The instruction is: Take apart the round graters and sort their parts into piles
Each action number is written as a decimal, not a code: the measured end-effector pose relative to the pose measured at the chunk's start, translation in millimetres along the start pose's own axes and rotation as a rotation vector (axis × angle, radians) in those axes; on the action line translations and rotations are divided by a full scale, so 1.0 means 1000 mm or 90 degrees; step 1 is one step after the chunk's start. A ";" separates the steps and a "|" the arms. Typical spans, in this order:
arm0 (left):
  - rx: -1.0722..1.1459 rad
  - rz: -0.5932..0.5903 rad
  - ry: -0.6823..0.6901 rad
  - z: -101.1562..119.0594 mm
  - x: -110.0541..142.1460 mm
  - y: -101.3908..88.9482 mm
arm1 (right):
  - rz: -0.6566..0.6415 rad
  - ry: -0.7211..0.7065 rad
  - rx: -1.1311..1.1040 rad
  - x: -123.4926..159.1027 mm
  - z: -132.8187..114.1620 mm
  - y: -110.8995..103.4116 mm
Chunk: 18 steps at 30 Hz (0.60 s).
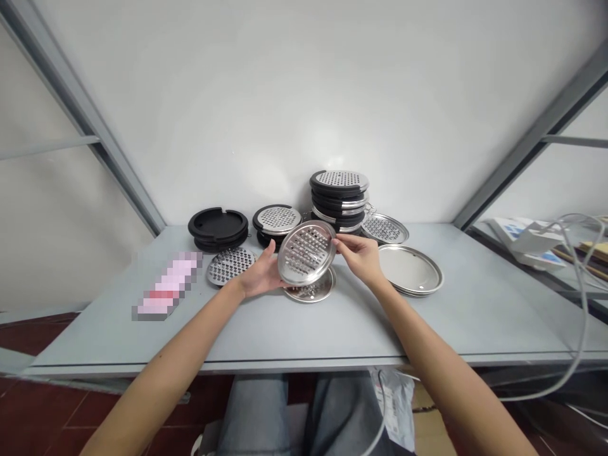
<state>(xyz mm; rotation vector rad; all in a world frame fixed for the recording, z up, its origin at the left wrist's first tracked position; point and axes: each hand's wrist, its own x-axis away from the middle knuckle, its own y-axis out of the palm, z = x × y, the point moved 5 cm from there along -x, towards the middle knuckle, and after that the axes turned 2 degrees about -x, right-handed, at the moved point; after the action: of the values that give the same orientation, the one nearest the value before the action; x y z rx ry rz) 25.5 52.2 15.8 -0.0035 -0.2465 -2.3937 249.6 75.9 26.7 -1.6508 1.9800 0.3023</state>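
Between both hands a round metal grater disc [308, 252] is held up and tilted above the table. My left hand [262, 273] grips its left side, thumb up and fingers behind. The right rim is pinched by my right hand [358, 254]. Below it, a second grater disc [311, 292] lies flat, partly covered. Left of my left hand rests a coarse grater disc [228, 266]. Close to my right hand are stacked plain metal discs [414, 269], with another grater disc [386, 228] behind them.
Black round holders [218, 226] stand at the back left. Beside them is a black-rimmed grater [278, 219], and a tall stack of such graters [339, 196] stands against the wall. A blurred pink item [171, 285] lies left. A white cable [582, 316] hangs at the right.
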 end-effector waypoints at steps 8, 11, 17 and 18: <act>0.042 0.080 0.078 0.011 0.000 -0.011 | 0.169 0.037 -0.065 0.002 -0.012 -0.066; 0.059 0.089 0.099 0.012 -0.001 -0.012 | 0.217 0.125 -0.060 0.005 -0.010 -0.114; 0.074 0.108 0.108 0.006 -0.004 -0.019 | 0.396 0.120 0.080 -0.008 0.010 -0.212; 0.072 0.115 0.109 0.005 -0.004 -0.020 | 0.412 0.137 0.115 -0.011 0.018 -0.223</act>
<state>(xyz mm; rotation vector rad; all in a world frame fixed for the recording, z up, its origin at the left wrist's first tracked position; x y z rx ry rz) 14.7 70.3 17.1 0.2217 -0.2884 -2.1832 469.5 43.9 54.0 -0.9249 2.5841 0.1719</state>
